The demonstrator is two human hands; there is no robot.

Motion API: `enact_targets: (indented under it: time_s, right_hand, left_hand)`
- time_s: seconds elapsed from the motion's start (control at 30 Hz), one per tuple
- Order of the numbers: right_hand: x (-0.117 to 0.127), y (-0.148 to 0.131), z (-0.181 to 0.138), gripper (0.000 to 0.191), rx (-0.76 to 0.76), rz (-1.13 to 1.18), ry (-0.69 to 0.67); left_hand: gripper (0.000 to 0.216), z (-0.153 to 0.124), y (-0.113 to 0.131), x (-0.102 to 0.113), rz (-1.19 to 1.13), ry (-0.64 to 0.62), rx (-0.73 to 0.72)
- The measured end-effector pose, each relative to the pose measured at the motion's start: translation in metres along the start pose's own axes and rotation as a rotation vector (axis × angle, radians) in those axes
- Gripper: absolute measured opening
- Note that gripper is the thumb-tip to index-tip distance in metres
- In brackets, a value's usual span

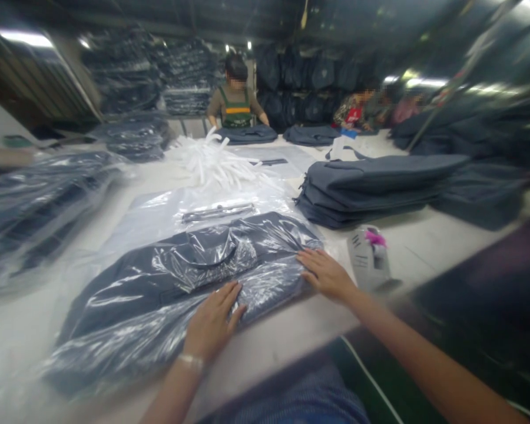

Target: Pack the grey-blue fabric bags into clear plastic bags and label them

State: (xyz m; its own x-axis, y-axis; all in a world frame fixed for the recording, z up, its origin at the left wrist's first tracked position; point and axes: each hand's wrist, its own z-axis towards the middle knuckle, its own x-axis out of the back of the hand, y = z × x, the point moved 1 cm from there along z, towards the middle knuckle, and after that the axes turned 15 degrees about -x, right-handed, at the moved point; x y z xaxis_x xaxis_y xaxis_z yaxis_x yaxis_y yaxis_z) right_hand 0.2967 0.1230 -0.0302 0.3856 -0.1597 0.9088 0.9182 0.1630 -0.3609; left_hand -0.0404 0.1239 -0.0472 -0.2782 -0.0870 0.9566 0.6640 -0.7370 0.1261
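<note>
A dark bag (159, 277), sheathed in clear film (269, 285), is laid along the near edge of a white table (287, 347). Its near side is touched by the left hand (214, 324), whose fingers are held together with the thumb apart; its right end is touched by the right hand (327, 274), whose fingers are slightly parted. Nothing is seen clamped by either. Beyond the bag, white strips (207, 159) are heaped. To the right, unwrapped bags (375, 188) are stacked, with a slotted box (368, 259) set just in front; to the left, wrapped bags (39, 206) are piled. At the far side, another bag (247, 135) is handled by a co-worker (237, 103). The room is lit by ceiling lamps (24, 38).
</note>
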Motion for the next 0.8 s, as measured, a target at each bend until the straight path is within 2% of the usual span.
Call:
enact_targets:
  time_s: [0.13, 0.23, 0.33, 0.4, 0.47, 0.53, 0.57, 0.63, 0.7, 0.8]
  right_hand:
    - [-0.024, 0.024, 0.005, 0.049, -0.210, -0.024, 0.022]
    - [-0.020, 0.026, 0.005, 0.048, -0.237, 0.038, 0.032]
    - [0.005, 0.018, -0.006, 0.044, -0.219, 0.076, 0.130]
    - [0.029, 0.020, -0.022, 0.040, -0.258, 0.058, 0.267]
    - [0.052, 0.034, -0.043, 0.037, -0.399, 0.048, 0.439]
    - [0.070, 0.056, -0.064, 0.035, -0.666, 0.168, 0.561]
    - [0.075, 0.068, -0.072, 0.034, -0.810, 0.270, 0.574]
    - [0.079, 0.086, -0.083, 0.031, -1.019, 0.485, 0.503]
    - [0.076, 0.096, -0.087, 0.033, -1.096, 0.630, 0.407]
    - [0.071, 0.099, -0.087, 0.041, -1.143, 0.768, 0.364]
  left_hand:
    - [0.049, -0.001, 0.000, -0.004, 0.009, -0.038, -0.021]
    - [0.051, 0.001, -0.002, -0.005, 0.012, -0.082, -0.019]
    - [0.053, 0.003, -0.004, -0.003, 0.021, -0.119, -0.020]
    - [0.055, 0.004, -0.006, -0.004, 0.028, -0.127, -0.024]
    - [0.055, 0.004, -0.008, -0.005, 0.031, -0.117, -0.033]
    - [0.055, 0.004, -0.010, -0.006, 0.029, -0.107, -0.040]
    - [0.055, 0.004, -0.010, -0.006, 0.026, -0.103, -0.041]
    - [0.055, 0.004, -0.010, -0.007, 0.018, -0.104, -0.039]
    - [0.054, 0.005, -0.009, -0.006, 0.014, -0.104, -0.034]
    - [0.054, 0.005, -0.008, -0.006, 0.022, -0.104, -0.029]
